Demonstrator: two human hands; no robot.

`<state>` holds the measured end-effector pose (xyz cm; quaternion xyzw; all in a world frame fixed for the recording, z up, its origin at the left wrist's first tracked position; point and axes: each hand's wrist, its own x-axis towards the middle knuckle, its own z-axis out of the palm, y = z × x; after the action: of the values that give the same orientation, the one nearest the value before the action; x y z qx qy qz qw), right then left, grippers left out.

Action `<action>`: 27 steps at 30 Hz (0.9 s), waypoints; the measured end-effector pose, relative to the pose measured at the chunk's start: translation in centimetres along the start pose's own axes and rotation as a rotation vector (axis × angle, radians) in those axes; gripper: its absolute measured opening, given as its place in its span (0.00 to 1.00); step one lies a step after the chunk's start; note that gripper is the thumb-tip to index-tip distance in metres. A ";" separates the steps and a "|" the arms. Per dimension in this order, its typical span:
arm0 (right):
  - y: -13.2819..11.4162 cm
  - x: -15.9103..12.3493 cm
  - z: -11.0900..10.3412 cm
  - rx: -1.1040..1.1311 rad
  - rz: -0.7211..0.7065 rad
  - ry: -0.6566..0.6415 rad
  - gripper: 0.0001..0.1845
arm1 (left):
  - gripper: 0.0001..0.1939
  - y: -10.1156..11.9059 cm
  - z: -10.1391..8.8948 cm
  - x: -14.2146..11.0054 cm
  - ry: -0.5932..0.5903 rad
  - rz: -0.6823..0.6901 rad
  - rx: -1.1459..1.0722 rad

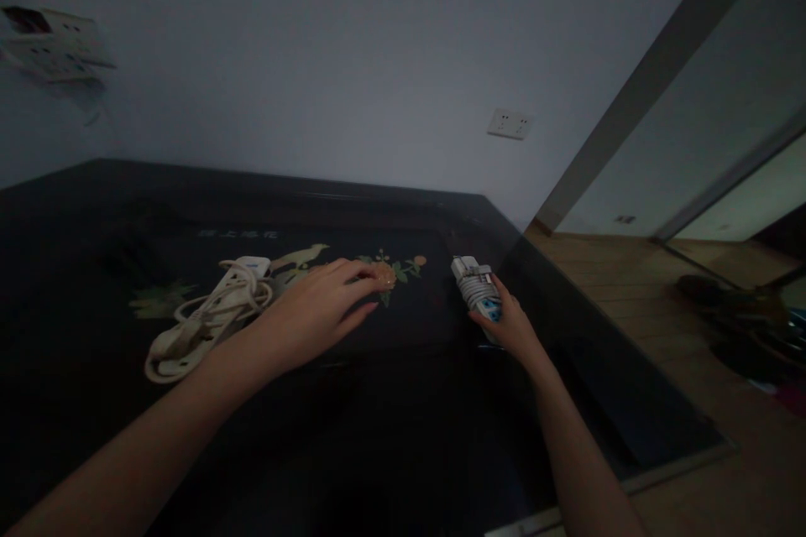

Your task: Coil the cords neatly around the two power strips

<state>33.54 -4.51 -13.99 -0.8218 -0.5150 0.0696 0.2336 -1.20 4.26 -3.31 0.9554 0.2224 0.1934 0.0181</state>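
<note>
On the right side of the dark table, my right hand (pixel 507 315) is closed around a power strip (pixel 473 284) with its grey cord wound about it. Blue shows on the lower end of that strip. My left hand (pixel 333 298) hovers over or rests on the painted flowers at the table's middle, fingers apart and holding nothing. Left of it lies a second power strip (pixel 252 264), white, with a loosely looped white cord (pixel 217 310) on and around it. My left forearm passes close to this cord and may cover part of it.
The dark glossy table (pixel 390 403) carries a painted bird and flowers and meets a pale wall. A wall socket (pixel 510 124) is above its right corner; more sockets (pixel 56 42) are at far left. Wooden floor (pixel 604 277) and dim items lie to the right.
</note>
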 end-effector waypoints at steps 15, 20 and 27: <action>-1.3 -0.6 0.4 0.019 -0.036 0.088 0.41 | 0.14 -0.1 0.1 0.1 -0.018 0.002 0.013; -1.1 -0.6 0.1 0.012 -0.017 0.040 0.41 | 0.14 0.0 0.2 0.2 -0.044 -0.010 0.002; -0.8 -0.5 -0.3 -0.003 0.016 0.084 0.40 | 0.14 0.2 0.2 0.3 -0.065 -0.019 -0.029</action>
<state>32.78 -4.77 -13.41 -0.8285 -0.4981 0.0361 0.2533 -0.84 4.22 -3.39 0.9586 0.2280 0.1655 0.0411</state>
